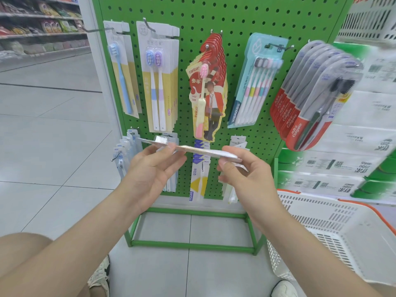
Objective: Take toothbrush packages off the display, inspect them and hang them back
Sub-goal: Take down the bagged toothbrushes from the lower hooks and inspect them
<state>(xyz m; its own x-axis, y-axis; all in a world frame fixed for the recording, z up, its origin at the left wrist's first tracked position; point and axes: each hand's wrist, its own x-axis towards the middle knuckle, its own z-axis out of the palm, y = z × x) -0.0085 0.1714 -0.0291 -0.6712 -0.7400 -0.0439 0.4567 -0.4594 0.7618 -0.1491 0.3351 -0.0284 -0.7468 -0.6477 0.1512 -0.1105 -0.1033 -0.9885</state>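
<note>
Held toothbrush package [199,150]: off the hooks, roughly level and seen almost edge-on, in front of the lower middle of the green pegboard display [233,20]. Its brush-head end points left, toward the lower-left hooks.

Left hand [150,168]: palm up under the package's left part, fingers [173,166] close together and nearly straight beneath it, thumb tip on its top face. It is a light pinch.

Right hand [244,176]: pinches the package's right end, thumb on top, index finger curled under the edge. The other fingers are curled below; can't tell if they touch it.

Top row on the display, left to right:
- blue single-brush packs [123,78]
- twin-brush packs [157,82]
- red canban packs [211,86]
- YIBAO multi-brush pack [257,82]
- Colgate packs [308,99], tilted and blurred

Lower row packs [199,181] hang behind the hands and are partly hidden.

White plastic basket [334,228] with an orange rim sits on the tiled floor [53,129], just right of the display's foot. Boxed goods [342,163] are stacked behind the basket. Store shelves [42,24] are at far left.
</note>
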